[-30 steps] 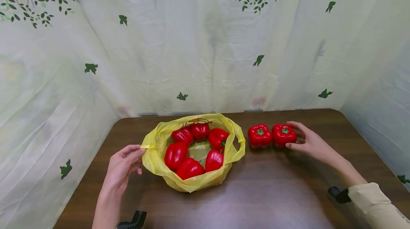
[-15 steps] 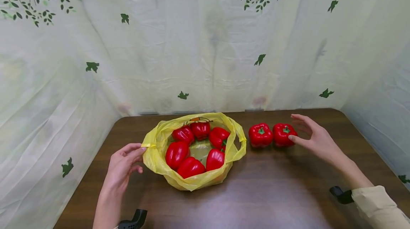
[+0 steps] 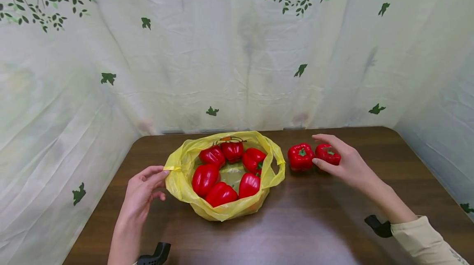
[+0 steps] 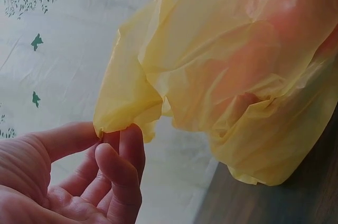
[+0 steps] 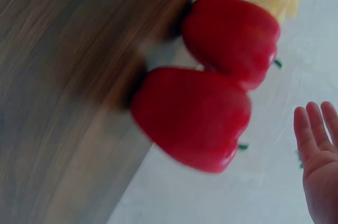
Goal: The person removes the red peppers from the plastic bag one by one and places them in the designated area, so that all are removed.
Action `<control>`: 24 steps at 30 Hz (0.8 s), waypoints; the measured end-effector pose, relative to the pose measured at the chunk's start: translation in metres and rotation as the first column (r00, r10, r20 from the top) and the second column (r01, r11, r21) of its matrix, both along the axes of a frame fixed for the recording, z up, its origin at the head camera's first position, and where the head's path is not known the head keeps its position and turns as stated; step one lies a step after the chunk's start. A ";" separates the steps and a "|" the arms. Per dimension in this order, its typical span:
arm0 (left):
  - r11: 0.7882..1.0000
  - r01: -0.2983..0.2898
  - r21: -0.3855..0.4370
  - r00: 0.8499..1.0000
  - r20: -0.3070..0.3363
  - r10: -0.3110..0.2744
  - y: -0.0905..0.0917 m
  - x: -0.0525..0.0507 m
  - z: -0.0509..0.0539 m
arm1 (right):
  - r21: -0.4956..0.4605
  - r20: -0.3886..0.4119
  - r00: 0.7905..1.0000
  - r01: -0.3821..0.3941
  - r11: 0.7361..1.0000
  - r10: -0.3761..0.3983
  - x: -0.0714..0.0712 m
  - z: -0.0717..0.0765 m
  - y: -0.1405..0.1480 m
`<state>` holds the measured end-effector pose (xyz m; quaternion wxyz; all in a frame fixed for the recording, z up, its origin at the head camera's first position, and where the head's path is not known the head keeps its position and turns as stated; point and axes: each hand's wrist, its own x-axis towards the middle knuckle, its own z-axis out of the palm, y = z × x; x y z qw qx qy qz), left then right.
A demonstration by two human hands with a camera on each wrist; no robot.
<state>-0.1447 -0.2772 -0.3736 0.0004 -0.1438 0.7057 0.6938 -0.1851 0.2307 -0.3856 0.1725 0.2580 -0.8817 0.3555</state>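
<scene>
My left hand [image 3: 138, 193] pinches the left edge of a yellow plastic bag [image 3: 177, 182] between thumb and fingers; the left wrist view shows this pinch on the thin plastic [image 4: 211, 65]. Several red bell peppers [image 3: 205, 179] lie in a ring inside the wide-mouthed bag. To the bag's right, two more peppers stand side by side, the left one [image 3: 300, 157] and the right one [image 3: 327, 154], green stems up. Over the right pepper reaches my right hand [image 3: 348, 164], partly covering it, thumb tip close to the left pepper. In the right wrist view its fingers [image 5: 311, 129] are straight and hold nothing.
A brown wooden table [image 3: 296, 224] carries everything. White cloth [image 3: 240, 71] with leaf prints hangs behind and at both sides. The bag's right handle loop [image 3: 275, 174] faces the loose peppers. Dark wrist mounts [image 3: 378, 226] sit at both wrists.
My right hand has moved off the right side of the right pepper, then leftward over it toward the left pepper. Both loose peppers and the left hand with the bag have stayed put.
</scene>
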 end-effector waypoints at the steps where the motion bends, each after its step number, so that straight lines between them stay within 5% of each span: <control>1: 1.000 0.001 0.000 1.000 -0.001 -0.001 0.000 0.000 0.000 | -0.004 -0.002 1.000 -0.017 1.000 0.017 0.000 0.000 -0.004; 9: 1.000 -0.003 -0.002 1.000 -0.005 0.003 0.000 0.001 0.000 | -0.010 -0.017 0.995 -0.099 0.995 0.099 0.002 0.004 -0.029; 24: 1.000 -0.001 0.003 1.000 0.010 0.001 0.001 -0.001 -0.001 | -0.189 0.018 0.967 -0.247 0.950 0.255 -0.001 -0.004 -0.084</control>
